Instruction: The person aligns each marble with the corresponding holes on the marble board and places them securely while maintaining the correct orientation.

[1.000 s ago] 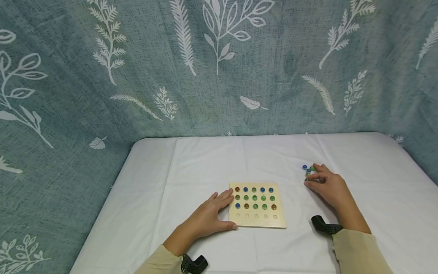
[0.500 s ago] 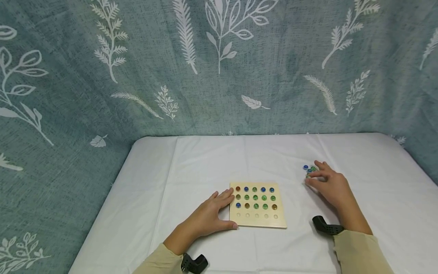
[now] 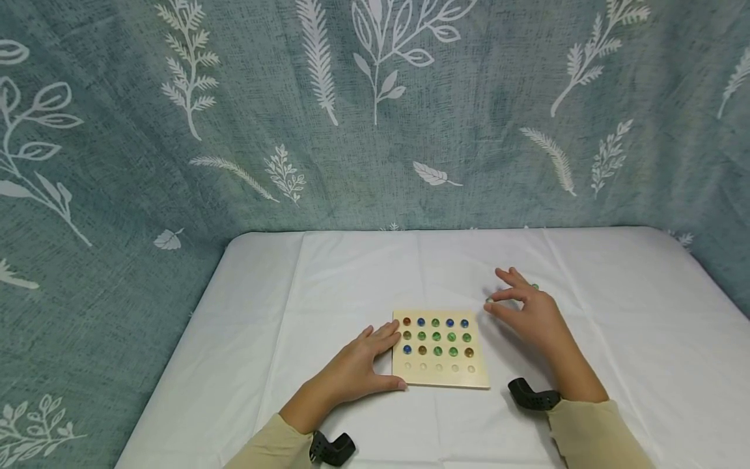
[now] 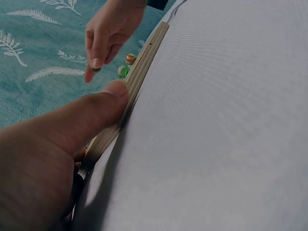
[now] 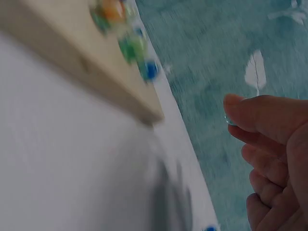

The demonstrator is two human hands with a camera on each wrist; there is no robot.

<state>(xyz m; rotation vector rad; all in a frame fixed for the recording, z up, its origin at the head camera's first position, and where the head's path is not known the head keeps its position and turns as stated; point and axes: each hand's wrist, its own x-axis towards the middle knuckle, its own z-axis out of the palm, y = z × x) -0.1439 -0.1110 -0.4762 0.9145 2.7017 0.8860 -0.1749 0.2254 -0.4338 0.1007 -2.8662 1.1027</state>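
My left hand (image 3: 357, 371) rests at the left side of a pale wooden board (image 3: 439, 380), fingers on its left edge and thumb at its near edge. In the left wrist view the thumb (image 4: 98, 110) presses the board's side. Three rows of coloured glass marbles (image 3: 436, 337) sit in the board; bare hollows form the near row. Beyond the board's right side, my right hand (image 3: 530, 319) pinches one marble (image 5: 228, 119) between thumb and forefinger, raised over the cloth. That marble looks dark greenish (image 4: 96, 70) in the left wrist view.
A loose green marble (image 3: 535, 286) shows behind the right hand, which hides others near it. A blue marble (image 5: 210, 228) lies at the bottom of the right wrist view. White cloth (image 3: 328, 280) covers the table; a teal leaf-patterned curtain (image 3: 351, 176) hangs behind.
My right hand has left the loose marbles and moved leftward toward the board, carrying a marble. My left hand and the board stay in place.
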